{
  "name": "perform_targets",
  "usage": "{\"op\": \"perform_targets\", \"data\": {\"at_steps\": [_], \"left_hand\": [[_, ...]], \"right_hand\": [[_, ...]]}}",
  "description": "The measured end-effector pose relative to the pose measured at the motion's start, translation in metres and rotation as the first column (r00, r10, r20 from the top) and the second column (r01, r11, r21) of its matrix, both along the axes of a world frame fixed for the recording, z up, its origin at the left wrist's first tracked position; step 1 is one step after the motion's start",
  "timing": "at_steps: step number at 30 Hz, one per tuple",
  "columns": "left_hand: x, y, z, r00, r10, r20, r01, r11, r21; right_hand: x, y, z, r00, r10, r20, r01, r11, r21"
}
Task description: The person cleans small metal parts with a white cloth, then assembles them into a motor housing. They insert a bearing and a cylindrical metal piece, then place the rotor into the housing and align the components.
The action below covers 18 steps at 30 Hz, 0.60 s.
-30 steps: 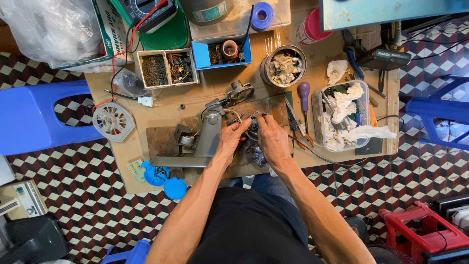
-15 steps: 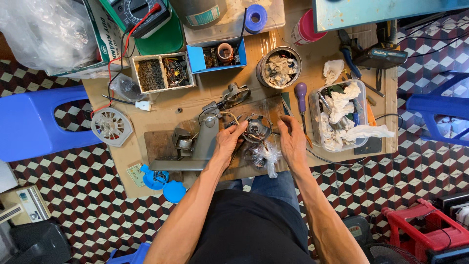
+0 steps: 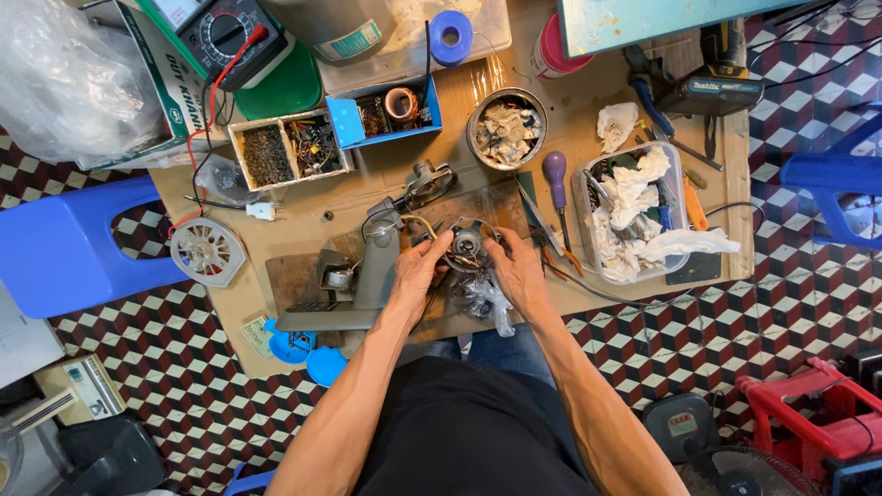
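A small round fan motor (image 3: 469, 246) with wires lies on a low wooden worktable (image 3: 643, 303). My left hand (image 3: 418, 271) grips its left side and my right hand (image 3: 516, 272) grips its right side. A crumpled clear plastic bag (image 3: 487, 301) sits just under the motor, between my wrists. A grey metal fan neck and bracket (image 3: 367, 276) lies to the left of my left hand.
Around me are a round fan grille part (image 3: 206, 251), a divided parts box (image 3: 289, 147), a blue box with a copper coil (image 3: 390, 110), a tin of rags (image 3: 506, 129), a purple-handled screwdriver (image 3: 556, 179), a clear tub of rags (image 3: 634, 216), a multimeter (image 3: 225, 37), a cordless drill (image 3: 712, 87) and a blue stool (image 3: 69, 248).
My right hand moved out to the right, then came back onto the motor. The motor now shows between both hands, and the plastic bag lies below it.
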<state>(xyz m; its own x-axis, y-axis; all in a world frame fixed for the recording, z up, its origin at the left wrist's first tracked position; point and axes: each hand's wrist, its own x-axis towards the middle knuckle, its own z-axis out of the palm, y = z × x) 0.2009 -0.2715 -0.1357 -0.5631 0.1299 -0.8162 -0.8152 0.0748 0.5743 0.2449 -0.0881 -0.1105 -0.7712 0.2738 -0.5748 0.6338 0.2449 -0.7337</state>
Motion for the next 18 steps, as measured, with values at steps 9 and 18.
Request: {"op": "perform_targets", "data": {"at_steps": [9,18], "left_hand": [[-0.002,0.004,0.006,0.998,0.058,-0.002,-0.058,0.998,0.019],[-0.003,0.02,0.008,1.0,0.006,-0.019,-0.007,0.998,-0.06]], "right_hand": [[-0.006,0.005,0.003,0.999,-0.001,0.043,0.002,1.0,-0.013],[-0.008,0.01,-0.001,0.999,-0.002,0.033,0.004,0.999,-0.039]]}}
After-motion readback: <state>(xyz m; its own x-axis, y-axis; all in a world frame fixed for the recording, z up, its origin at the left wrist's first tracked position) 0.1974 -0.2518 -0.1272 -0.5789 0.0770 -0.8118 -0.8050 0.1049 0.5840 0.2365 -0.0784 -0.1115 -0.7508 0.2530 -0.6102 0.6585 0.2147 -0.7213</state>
